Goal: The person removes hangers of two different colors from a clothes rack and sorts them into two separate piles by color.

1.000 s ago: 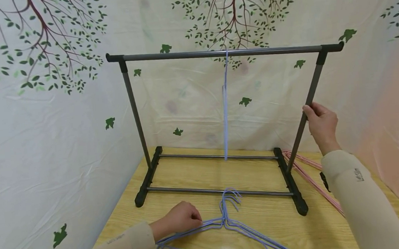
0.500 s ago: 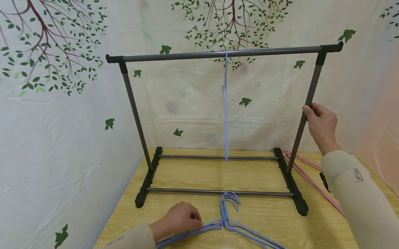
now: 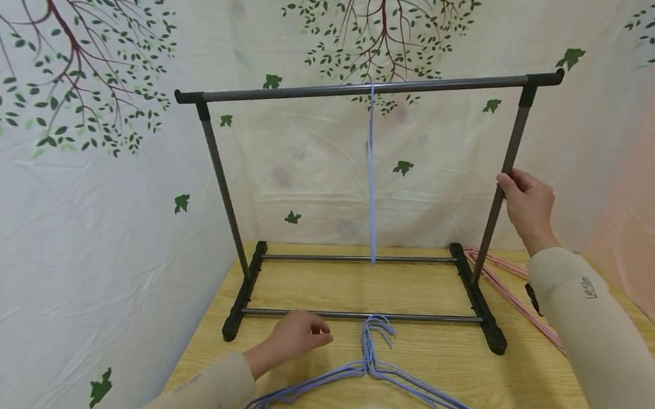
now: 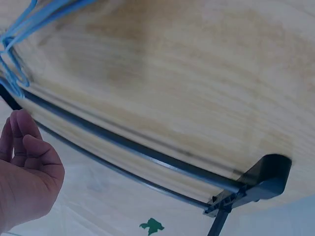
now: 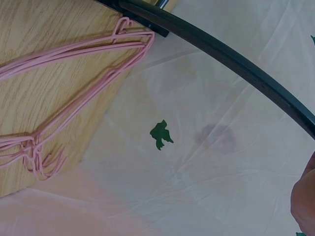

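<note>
My left hand [image 3: 292, 337] hovers over the table near the rack's front lower rail, fingers loosely bent and nothing in them. Below it lies a stack of several blue wire hangers [image 3: 367, 355], their hooks pointing toward the rack. In the left wrist view, the blue hooks show just past my fingertips. My right hand [image 3: 530, 208] grips the right upright [image 3: 512, 145] of a dark metal garment rack [image 3: 295, 92]. One blue hanger [image 3: 371, 194] hangs edge-on from the middle of the top bar. Only part of the right hand shows in the right wrist view.
Several pink wire hangers [image 5: 113, 73] lie on the wooden table [image 3: 322, 285] to the right of the rack. A pale curtain [image 3: 277, 157] with printed trees and green birds closes in behind and at the sides.
My left hand has lifted off the blue hanger stack and moved slightly away from me. The stack's hooks have settled closer together. My right hand stays on the upright.
</note>
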Available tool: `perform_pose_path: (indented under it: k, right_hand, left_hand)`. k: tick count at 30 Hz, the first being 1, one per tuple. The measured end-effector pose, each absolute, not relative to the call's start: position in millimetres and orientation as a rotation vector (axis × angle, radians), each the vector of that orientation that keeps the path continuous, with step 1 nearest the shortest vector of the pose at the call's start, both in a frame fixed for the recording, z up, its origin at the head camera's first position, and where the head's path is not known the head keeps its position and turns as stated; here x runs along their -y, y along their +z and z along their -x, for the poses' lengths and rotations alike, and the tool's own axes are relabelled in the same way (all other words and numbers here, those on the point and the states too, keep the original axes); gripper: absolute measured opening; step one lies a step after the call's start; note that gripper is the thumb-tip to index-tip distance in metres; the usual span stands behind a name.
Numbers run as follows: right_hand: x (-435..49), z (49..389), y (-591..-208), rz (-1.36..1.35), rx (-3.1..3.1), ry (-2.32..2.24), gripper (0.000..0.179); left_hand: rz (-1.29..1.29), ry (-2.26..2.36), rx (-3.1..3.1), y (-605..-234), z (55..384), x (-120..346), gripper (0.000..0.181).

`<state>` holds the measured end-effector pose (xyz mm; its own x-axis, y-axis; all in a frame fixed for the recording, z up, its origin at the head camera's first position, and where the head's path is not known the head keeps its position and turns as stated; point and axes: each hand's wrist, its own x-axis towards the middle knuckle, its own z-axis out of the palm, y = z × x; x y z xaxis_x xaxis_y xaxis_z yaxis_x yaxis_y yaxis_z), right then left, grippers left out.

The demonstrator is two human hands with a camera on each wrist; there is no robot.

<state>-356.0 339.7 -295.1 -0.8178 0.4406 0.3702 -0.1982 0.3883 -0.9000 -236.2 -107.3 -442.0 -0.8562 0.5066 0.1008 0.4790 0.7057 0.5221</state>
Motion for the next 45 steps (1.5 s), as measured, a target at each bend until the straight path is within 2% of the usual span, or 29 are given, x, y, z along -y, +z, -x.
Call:
perform_pose_path:
  k: [8,19,28,37,45]
  right_hand:
    - [-337.7,355.6,-295.4,0.207,2.069,1.457,0.049]
    - [-335.8,357.8,-294.1,0.240,2.123,1.432,0.052]
    - [-336.4,358.0,-293.3,0.229,2.116,1.429,0.053]
    - [-340.0,357.4,-295.3,0.212,2.089,1.443,0.052]
    - [-340.1,356.9,-294.9,0.244,2.127,1.447,0.053]
  left_hand:
    - [-0.656,0.928,-2.964,-410.3,255.6,104.7,0.023]
    - [-0.533,1.194,-3.155,-337.3,287.7,91.6,0.033]
    - [-0.568,1.353,-3.219,-283.6,301.0,63.9,0.042]
    - [-0.507,1.534,-3.196,-252.0,302.6,23.7,0.048]
    - [-0.402,1.628,-3.137,-238.8,306.5,0.4,0.052]
